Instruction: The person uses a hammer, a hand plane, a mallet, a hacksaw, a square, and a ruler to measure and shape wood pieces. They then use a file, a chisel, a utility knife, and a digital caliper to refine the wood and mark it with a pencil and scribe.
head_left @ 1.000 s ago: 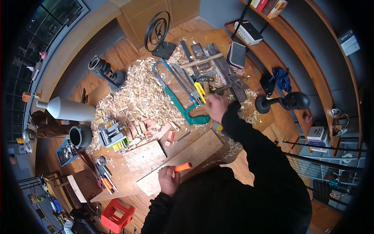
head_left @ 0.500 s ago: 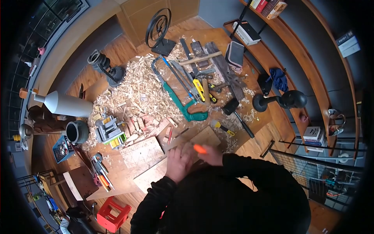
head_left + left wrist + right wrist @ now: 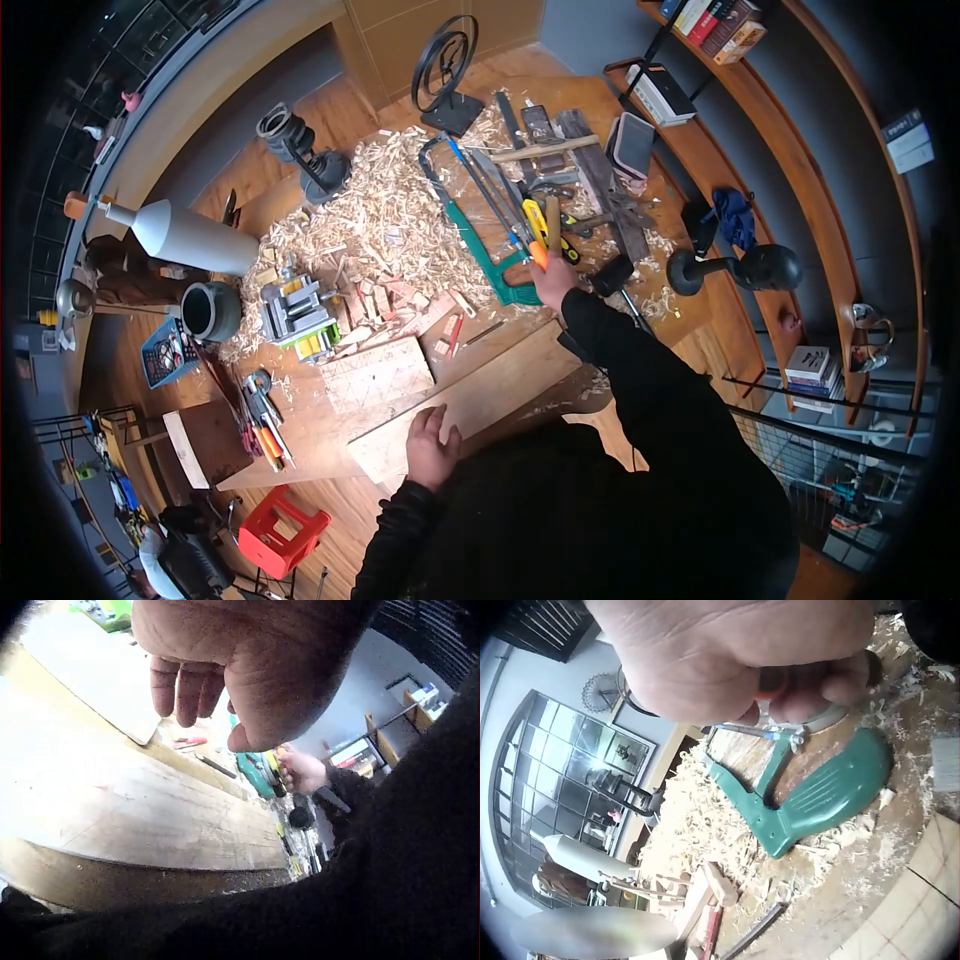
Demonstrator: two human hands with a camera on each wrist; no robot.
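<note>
In the head view my right hand [image 3: 556, 283] grips an orange handle [image 3: 539, 255] just beside the grip of the green hacksaw [image 3: 482, 245]. The rest of the tool is hidden by the hand. From the right wrist the green saw grip [image 3: 832, 784] lies just below the curled fingers. My left hand [image 3: 430, 452] hovers at the near edge of a long pale board [image 3: 490, 385], fingers loosely bent and nothing in them. A yellow utility knife [image 3: 535, 222] and a wooden handle [image 3: 553, 222] lie past the right hand.
Wood shavings [image 3: 370, 215] heap across the table's middle. A small vise [image 3: 295, 312] and a marked board [image 3: 378, 375] sit left of the long board. A black mallet [image 3: 612, 275] lies right of the right hand; a red stool [image 3: 283, 530] stands on the floor.
The orange handle was in the left hand, then both hands came together over the board. Now the right hand has it and has reached out to the saw; the left has moved back left, empty.
</note>
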